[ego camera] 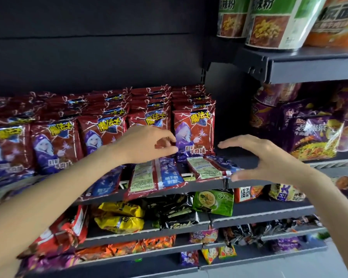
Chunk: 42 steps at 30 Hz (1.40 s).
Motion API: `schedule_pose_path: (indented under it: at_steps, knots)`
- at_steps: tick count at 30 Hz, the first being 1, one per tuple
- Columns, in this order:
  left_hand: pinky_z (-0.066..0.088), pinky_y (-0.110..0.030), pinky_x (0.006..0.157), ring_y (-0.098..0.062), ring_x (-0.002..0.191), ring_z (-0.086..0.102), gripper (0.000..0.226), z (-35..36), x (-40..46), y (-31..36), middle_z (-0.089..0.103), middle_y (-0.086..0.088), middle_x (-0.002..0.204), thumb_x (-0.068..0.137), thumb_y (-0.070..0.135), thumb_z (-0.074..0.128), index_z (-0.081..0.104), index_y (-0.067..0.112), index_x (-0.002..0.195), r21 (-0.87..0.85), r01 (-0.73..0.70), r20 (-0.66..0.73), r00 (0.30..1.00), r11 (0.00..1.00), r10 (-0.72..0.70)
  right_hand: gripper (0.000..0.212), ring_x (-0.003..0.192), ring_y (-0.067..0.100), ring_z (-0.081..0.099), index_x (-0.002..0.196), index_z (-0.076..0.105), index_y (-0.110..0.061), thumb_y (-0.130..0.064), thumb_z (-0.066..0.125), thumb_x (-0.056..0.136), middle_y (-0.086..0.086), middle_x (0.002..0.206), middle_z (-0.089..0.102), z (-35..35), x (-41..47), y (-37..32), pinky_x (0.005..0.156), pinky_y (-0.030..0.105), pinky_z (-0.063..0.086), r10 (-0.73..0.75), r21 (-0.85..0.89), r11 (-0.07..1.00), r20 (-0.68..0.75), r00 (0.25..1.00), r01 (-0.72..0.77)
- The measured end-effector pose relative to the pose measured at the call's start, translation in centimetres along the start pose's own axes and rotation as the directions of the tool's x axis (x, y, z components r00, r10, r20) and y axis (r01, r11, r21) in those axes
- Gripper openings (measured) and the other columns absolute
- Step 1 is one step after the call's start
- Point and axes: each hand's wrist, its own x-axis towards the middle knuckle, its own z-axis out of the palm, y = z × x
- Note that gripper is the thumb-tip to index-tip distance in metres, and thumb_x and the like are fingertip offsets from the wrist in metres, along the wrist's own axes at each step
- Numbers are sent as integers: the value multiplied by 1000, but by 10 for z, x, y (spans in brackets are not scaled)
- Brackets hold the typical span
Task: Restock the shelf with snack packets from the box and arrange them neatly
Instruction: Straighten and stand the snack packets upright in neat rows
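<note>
A: What is the place?

B: A shop aisle with dark metal shelves (189,189) and a black back panel (98,47). Noodle cups (273,25) stand top right, purple noodle packs (311,135) at right.

A: And the snack packets?

B: Red packets (193,129) stand upright in rows, fronts facing near. Three more lie flat along the near edge, backs up, long axes running near to far: one (107,183), a middle one (155,175), and the right one (211,167).

A: The hands?

B: The left hand (147,145) reaches among the standing packets, fingers loosely curved, touching a front one; whether it grips is unclear. The right hand (269,157) is spread wide, thumb at the right flat packet's edge, holding nothing.
</note>
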Motion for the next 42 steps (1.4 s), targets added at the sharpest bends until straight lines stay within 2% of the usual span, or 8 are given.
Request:
schedule_pose_path:
  at_steps: [3,7,14,20,25,29,36,42]
  knots:
    - [42,-30,94,0,115,47,78,-5,-36,15,46,29,129,64,85,43,42,43,129,15,52,202,978,999,-54,75,121,-7,32,138,27,-51,-52,69,76,-30,139,26,17,-11,-1,98,17,32,40,-290,957,98,994,-10]
    - [33,-36,107,-8,136,26,99,18,-66,27,18,15,150,63,80,56,16,36,141,148,51,296,951,988,-93,51,97,6,61,133,45,-41,-30,65,87,-18,128,54,25,-3,1,79,28,52,35,-363,932,53,998,-13]
    - [48,-29,90,-7,121,48,45,35,-68,22,42,16,141,95,43,45,33,36,138,157,72,18,997,985,-75,37,97,15,65,125,59,-23,-25,65,88,-4,122,63,9,55,9,82,37,53,-58,-261,965,-94,994,32]
    - [49,-27,73,-13,87,64,35,11,-28,-2,65,6,115,97,34,47,50,28,132,57,182,-139,975,982,-173,41,99,25,61,121,60,-17,-27,71,83,2,123,56,24,97,25,81,41,52,33,-167,981,-351,936,-98]
    - [46,-43,95,-24,111,60,41,-3,18,-38,63,-3,124,92,34,57,53,23,131,-54,233,-169,956,971,-239,38,100,24,55,116,59,-12,-20,72,82,6,122,50,39,109,33,67,30,46,69,-163,972,-491,869,-170]
    - [33,-41,105,-20,117,53,50,4,43,-55,58,-3,128,89,45,56,48,26,135,121,222,-225,955,968,-191,54,120,34,41,131,49,-16,-19,71,82,14,137,38,55,109,36,80,48,53,121,-155,957,-551,826,-244]
    - [22,-50,112,-28,134,31,56,46,34,-24,35,-5,146,87,30,61,40,27,139,79,387,-522,801,919,-293,93,137,49,21,146,13,-43,-51,72,75,15,156,-12,91,69,24,99,55,38,358,95,932,-384,851,-349]
    - [1,-71,103,-42,136,-27,107,75,27,21,-32,-7,151,73,55,70,-3,35,148,-29,577,-101,810,816,-577,104,137,44,23,147,9,-44,-45,79,69,13,156,-10,103,73,20,96,51,43,362,9,926,-309,879,-378]
